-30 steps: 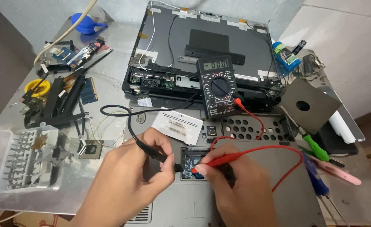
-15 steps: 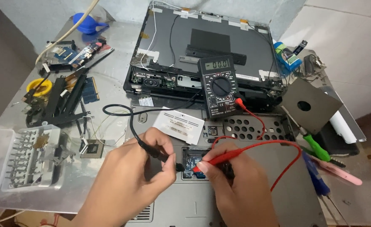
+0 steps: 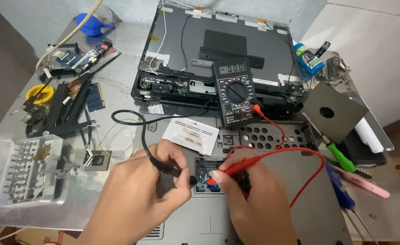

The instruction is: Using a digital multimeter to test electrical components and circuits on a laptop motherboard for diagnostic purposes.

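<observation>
- Black probe (image 3: 170,169) is pinched in the left hand (image 3: 141,190), red probe (image 3: 229,169) in the right hand (image 3: 250,195); both grips are closed tight on the probes
- Both tips are set close together on the small blue board (image 3: 204,179) in the open bay of the laptop base (image 3: 272,218)
- Adjacent contacts could be bridged if either tip slips; pads sit close
- Meter (image 3: 236,93) is propped on the hinge; it could be tipped if the red lead (image 3: 300,156) is tugged
- Black lead (image 3: 132,119) is looped over the bench (image 3: 118,95); nearby loose parts could be snagged
</observation>
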